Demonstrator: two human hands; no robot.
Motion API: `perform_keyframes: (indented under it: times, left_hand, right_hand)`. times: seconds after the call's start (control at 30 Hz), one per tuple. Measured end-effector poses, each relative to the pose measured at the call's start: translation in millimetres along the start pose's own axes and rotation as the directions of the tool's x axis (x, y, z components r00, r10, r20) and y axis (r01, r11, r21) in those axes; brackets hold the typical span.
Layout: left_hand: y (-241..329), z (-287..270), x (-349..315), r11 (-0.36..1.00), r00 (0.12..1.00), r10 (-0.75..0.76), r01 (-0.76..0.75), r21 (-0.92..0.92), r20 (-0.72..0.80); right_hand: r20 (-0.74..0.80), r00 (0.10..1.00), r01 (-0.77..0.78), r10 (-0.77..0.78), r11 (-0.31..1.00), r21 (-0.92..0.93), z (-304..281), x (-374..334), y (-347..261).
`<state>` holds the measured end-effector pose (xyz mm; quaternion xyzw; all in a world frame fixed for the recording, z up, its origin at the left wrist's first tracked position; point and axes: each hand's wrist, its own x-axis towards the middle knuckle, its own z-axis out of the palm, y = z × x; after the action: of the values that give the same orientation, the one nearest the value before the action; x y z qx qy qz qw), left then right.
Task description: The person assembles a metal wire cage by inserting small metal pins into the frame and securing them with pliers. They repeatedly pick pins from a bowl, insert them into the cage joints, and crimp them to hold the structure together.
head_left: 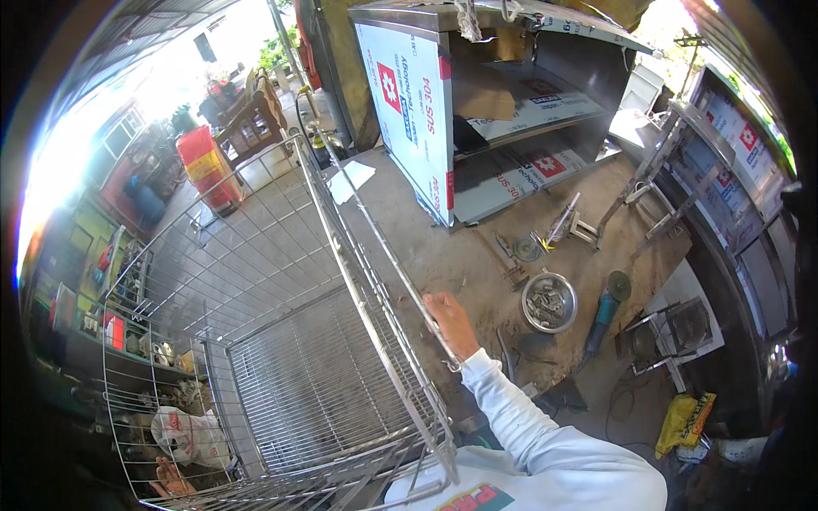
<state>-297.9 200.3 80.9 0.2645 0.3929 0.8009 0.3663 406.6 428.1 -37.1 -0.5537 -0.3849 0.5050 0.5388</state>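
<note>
Near left, the left hand (173, 479), its grip impossible to tell, shows through a big, boxy, silver wire basket (315, 375). The basket spans left to centre: sparsely wired sides, closely ribbed panel. The right hand (452, 325) grips a metal bar (400, 271) along the basket's right.

Bright daylight (68, 162) enters beneath a corrugated roof (141, 32), above a dusty floor (417, 255) and brown wooden bench (250, 117)

Red and blue lettering stands on the white film (416, 136) of the far cabinet (588, 72); coloured letters are on the near shirt (571, 468), dark ones on the yellow bag (684, 423).
</note>
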Motion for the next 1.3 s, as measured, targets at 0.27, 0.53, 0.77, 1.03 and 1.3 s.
perform_keyframes:
  times: [0.27,0.53,0.77,1.03,1.3]
  left_hand:
    - [11.7,-27.4,4.6,1.0,1.0,-0.009,0.009,0.018,0.019]
    - [14.5,-56.9,6.6,1.0,0.997,-0.007,0.007,0.004,0.071]
    - [12.7,-110.3,14.6,0.999,0.987,-0.014,0.021,-0.043,0.158]
    - [0.5,-133.4,12.5,0.983,0.97,0.172,-0.179,0.026,0.174]
    - [19.6,-52.8,24.7,0.966,0.968,-0.223,0.236,-0.11,0.119]
  right_hand:
    - [0.148,0.978,0.089,-0.148,0.934,0.347,-82.2,94.5,-23.8]
    - [0.076,0.987,0.125,-0.141,0.974,0.189,-128.6,155.7,-27.9]
    - [0.067,0.995,0.063,-0.08,0.973,0.224,-166.2,169.8,-24.2]
    - [-0.135,0.989,0.113,-0.066,0.919,0.379,-209.9,144.3,17.7]
    - [-0.402,0.757,0.596,-0.515,0.796,0.105,-111.4,-135.5,-62.6]
